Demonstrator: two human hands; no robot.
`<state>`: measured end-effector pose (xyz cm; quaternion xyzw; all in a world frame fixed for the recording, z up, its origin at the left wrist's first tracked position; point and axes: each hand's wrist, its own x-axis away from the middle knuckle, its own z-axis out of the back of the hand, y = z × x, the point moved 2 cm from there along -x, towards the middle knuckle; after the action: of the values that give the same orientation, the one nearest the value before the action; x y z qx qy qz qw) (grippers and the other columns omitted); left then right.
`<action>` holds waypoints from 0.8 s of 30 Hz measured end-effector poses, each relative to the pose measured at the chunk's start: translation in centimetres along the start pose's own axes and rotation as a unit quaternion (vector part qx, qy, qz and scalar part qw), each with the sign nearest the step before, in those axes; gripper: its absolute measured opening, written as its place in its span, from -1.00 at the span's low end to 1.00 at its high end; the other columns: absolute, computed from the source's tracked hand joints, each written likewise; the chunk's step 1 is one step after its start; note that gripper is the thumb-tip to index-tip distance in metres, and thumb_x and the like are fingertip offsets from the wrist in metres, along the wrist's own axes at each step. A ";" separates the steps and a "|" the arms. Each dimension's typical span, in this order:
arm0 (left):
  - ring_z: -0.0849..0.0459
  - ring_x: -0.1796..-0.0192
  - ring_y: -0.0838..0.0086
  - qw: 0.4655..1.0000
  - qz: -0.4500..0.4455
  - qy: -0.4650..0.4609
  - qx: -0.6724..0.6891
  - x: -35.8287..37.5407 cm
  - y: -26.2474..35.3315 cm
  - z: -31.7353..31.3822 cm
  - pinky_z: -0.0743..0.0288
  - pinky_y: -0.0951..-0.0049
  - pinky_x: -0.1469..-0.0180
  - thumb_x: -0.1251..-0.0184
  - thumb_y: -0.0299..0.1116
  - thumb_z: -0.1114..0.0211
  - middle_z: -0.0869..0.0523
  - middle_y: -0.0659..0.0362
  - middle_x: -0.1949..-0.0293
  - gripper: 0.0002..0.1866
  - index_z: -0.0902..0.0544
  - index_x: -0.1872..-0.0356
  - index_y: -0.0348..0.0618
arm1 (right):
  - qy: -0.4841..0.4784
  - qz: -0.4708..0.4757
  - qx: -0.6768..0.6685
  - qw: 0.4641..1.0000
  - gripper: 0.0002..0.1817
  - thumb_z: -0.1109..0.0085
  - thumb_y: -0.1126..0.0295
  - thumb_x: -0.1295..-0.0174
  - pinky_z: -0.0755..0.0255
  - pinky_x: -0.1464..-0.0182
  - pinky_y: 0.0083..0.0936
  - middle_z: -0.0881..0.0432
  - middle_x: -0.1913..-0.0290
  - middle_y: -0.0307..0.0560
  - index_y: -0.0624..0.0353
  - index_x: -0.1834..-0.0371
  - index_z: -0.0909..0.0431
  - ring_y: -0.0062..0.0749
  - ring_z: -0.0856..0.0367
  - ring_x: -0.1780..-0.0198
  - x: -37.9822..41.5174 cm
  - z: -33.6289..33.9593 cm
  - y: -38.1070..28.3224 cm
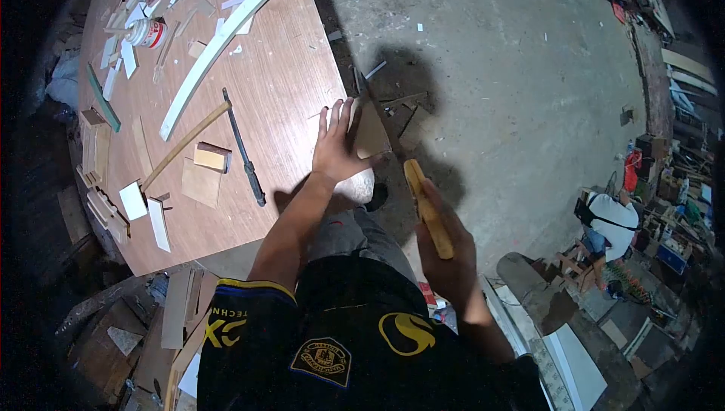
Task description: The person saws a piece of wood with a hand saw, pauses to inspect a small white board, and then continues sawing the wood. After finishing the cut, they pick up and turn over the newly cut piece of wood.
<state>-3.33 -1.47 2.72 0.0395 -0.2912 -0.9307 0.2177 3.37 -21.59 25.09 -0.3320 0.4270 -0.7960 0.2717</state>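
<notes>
My left hand [334, 150] presses down with fingers spread on a small brown wooden board [370, 133] at the table's right edge. My right hand [451, 251] is wrapped round the yellowish wooden handle of a handsaw [429, 211]. The saw's dark, narrow blade runs forward alongside the board's outer edge and over the floor; motion blurs part of it. Left of my left hand, a dark metal tool with a black grip [253, 181] lies on the wood-grain table [279, 101].
A long curved white strip [219, 45], a wooden stick [185, 145], a small block [211, 157] and a white jar [147, 32] lie among offcuts on the table. Scraps litter the concrete floor [498, 94]. A person [613, 224] bends among clutter at the right.
</notes>
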 end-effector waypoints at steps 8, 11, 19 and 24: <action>0.01 -0.65 -0.01 0.998 -0.016 -0.031 -0.045 0.3 -0.9 -1.1 0.29 -0.16 -0.65 -0.03 0.36 -0.38 -0.14 -0.07 -0.61 0.18 -0.23 -0.56 -0.28 | -0.058 -0.106 0.039 0.992 -0.40 -0.12 0.61 -0.36 -0.54 0.25 -0.55 -0.66 -0.17 0.07 0.21 -0.50 -0.37 -0.54 -0.57 0.35 -5.8 1.5 -5.3; 0.04 -0.65 -0.02 0.988 -0.033 -0.053 -0.144 0.5 -1.8 -3.1 0.28 -0.19 -0.64 -0.05 0.35 -0.36 -0.11 -0.07 -0.61 0.16 -0.23 -0.55 -0.29 | -0.046 -0.038 0.035 0.998 -0.43 -0.17 0.58 -0.35 -0.54 -0.04 -0.48 -0.65 -0.20 0.09 0.15 -0.47 -0.43 -0.34 -0.66 -0.01 -7.1 0.4 -7.0; 0.00 -0.65 -0.03 1.000 -0.022 0.005 -0.010 0.4 -1.0 -1.8 0.24 -0.20 -0.64 -0.07 0.34 -0.34 -0.12 -0.06 -0.61 0.15 -0.20 -0.57 -0.27 | -0.005 -0.271 -0.067 0.960 -0.49 -0.21 0.55 -0.40 -0.43 -0.29 -0.48 -0.64 -0.27 0.12 0.22 -0.42 -0.45 -0.39 -0.60 -0.26 -9.1 3.6 -8.1; -0.03 -0.64 -0.04 1.000 -0.010 0.010 0.018 0.5 -0.8 -1.6 0.20 -0.19 -0.63 -0.09 0.27 -0.37 -0.13 -0.08 -0.60 0.12 -0.20 -0.57 -0.24 | -0.045 -0.155 0.043 0.986 -0.48 -0.22 0.59 -0.38 -0.44 -0.29 -0.48 -0.66 -0.25 0.09 0.22 -0.43 -0.45 -0.41 -0.60 -0.24 -10.6 3.1 -9.6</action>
<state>-3.74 -1.93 0.99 0.0553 -0.3052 -0.9271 0.2104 11.01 -10.86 31.48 -0.4180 0.3230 -0.8302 0.1783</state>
